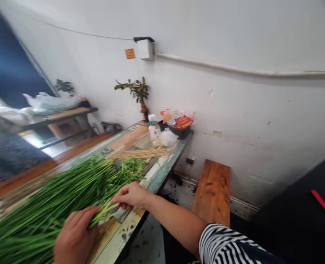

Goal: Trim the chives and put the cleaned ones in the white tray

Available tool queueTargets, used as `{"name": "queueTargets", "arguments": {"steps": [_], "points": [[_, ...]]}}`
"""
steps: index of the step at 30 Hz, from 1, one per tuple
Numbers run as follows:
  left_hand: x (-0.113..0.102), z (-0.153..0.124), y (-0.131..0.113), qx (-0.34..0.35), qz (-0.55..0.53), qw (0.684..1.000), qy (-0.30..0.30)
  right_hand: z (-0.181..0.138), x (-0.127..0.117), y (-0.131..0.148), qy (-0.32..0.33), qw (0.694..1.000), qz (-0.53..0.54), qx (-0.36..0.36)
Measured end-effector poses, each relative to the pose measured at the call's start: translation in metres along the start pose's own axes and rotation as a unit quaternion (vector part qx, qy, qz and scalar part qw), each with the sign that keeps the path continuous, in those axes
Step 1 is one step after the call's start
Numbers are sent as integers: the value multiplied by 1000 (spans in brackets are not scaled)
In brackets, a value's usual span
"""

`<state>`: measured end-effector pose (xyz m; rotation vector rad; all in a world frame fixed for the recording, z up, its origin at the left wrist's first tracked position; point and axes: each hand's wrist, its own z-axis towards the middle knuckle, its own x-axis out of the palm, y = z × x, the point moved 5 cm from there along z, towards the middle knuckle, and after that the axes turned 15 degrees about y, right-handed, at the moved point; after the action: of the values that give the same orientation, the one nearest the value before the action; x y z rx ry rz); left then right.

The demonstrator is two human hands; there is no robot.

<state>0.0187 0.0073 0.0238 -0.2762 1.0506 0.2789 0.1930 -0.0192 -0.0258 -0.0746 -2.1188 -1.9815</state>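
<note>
A big heap of long green stalks (54,198) lies across the table (123,231). My left hand (75,236) is closed round a small bunch of these stalks near the table's front edge. My right hand (130,196), its sleeve striped black and white, pinches the same bunch a little further along, fingers pressed together on the stems. A bundle of thin wooden skewers (143,153) lies on the table beyond the stalks.
A plastic bottle (154,130), a white bag (168,137), a black tray of red packets (179,124) and a small potted plant (138,93) stand at the table's far end by the white wall. A wooden bench (213,190) stands to the right.
</note>
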Motion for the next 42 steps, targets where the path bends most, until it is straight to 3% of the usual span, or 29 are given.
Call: {"name": "queueTargets", "arguments": {"steps": [3,10,21,28,37,42], "points": [[7,-2,8,-5,27,1000,15,-1,2,4,3,1000,26,-1],[-4,5,-9,-1,28,1000,1,-12,5,15,-8,998,54,-5],[18,3,0,-28,-18,999,-3,-3,-12,-9,29,1000,-4,4],[0,14,-18,-41,-17,999,-9,-10,-5,6,78,996,49,9],[-16,15,-20,-52,-9,997,-54,-26,-7,27,65,975,211,-9],[-16,14,-22,-49,-9,998,-49,-29,3,36,65,982,179,1]]}}
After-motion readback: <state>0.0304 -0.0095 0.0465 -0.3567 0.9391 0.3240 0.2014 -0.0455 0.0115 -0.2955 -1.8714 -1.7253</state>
